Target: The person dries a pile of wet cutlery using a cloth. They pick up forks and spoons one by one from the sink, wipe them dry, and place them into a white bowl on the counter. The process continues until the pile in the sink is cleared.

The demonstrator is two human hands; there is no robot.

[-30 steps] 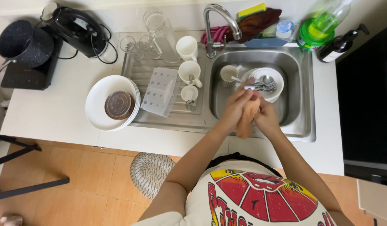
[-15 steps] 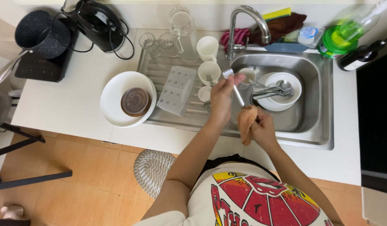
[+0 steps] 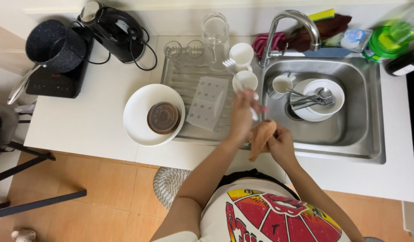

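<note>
My left hand [image 3: 242, 115] grips a thin pale utensil [image 3: 253, 111], blurred by motion, over the right part of the metal drying rack [image 3: 184, 78], just below a white cup [image 3: 245, 80]. My right hand [image 3: 282, 144] holds an orange cloth [image 3: 260, 138] at the front left edge of the steel sink [image 3: 350, 134]. In the sink lie white plates [image 3: 334, 87] with several pieces of cutlery [image 3: 311, 99] on them, and a small white cup [image 3: 282, 84] beside them.
The rack also carries a white perforated holder [image 3: 210, 102], a second cup [image 3: 241, 54], two glasses [image 3: 173, 48] and a jar [image 3: 215, 29]. White bowls with a brown lid [image 3: 163, 117] sit left. Kettle [image 3: 112, 29], pot [image 3: 54, 45], tap [image 3: 292, 20] and green bottle [image 3: 386, 40] line the back.
My left hand has carried the utensil from over the sink leftward to above the drying rack. My right hand, still on the orange cloth, has stayed at the sink's front edge.
</note>
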